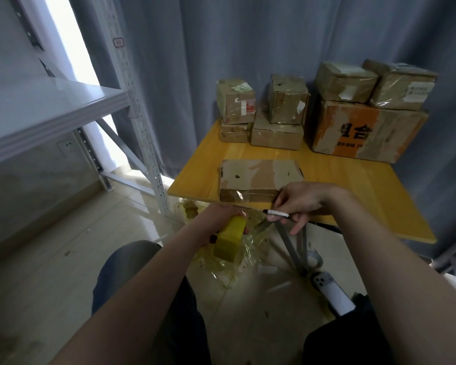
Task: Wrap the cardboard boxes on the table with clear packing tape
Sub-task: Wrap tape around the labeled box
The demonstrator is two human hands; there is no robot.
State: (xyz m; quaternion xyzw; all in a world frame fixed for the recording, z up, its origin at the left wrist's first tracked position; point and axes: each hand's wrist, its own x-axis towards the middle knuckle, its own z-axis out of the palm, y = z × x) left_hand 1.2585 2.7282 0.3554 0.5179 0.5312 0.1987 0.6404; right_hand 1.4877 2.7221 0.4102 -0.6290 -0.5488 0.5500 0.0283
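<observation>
Nearest, below and right of the right hand (302, 204), a white phone (332, 295) lies by the person's right leg. The left hand (216, 222) sits below the table edge, its fingers curled tight round a yellow dispenser (228, 241) that hangs down from it. Crumpled clear tape (250, 248) lies on the floor just right of and under that hand.

The right hand is up and right of the left one, the two close but apart. Its lower fingers are curled round a marker (277, 213), whose tip points toward the left hand; one finger sticks out straight below. Its thumb side meets the near right corner of the box (258, 177).

That box lies flat at the near edge of the table (353, 188), just beyond both hands, with a shiny strip of tape across its near face, above the left hand.

Farther off, at the table's back, stand the other boxes: beyond the left hand, two short stacks (277, 117); beyond the right hand, a big box (366, 130) with orange print carrying two smaller ones (374, 83). Behind all hangs a grey curtain (195, 61); a shelf (50, 106) stands far left of the left hand.
</observation>
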